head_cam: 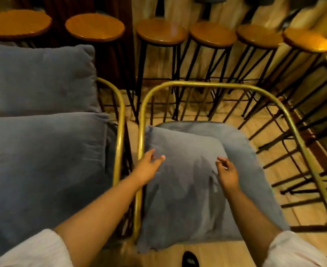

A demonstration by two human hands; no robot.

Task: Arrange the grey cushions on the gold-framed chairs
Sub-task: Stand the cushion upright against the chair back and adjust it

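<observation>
Two gold-framed chairs stand side by side. On the right chair (pixel 197 84) a loose grey cushion (pixel 182 182) lies flat on the grey seat pad (pixel 241 151), shifted toward the left rail. My left hand (pixel 149 166) hovers over the cushion's left edge with fingers spread, holding nothing. Over the cushion's right side is my right hand (pixel 227 173), fingers loosely curled and empty. The left chair (pixel 121 120) holds a grey seat cushion (pixel 43 160) and an upright grey back cushion (pixel 39 79).
A row of round wooden stools (pixel 161 31) on black metal legs stands just behind both chairs, with more stools (pixel 306 40) along the right. Wooden floor shows under the chairs. A dark shoe tip (pixel 189 260) is at the bottom edge.
</observation>
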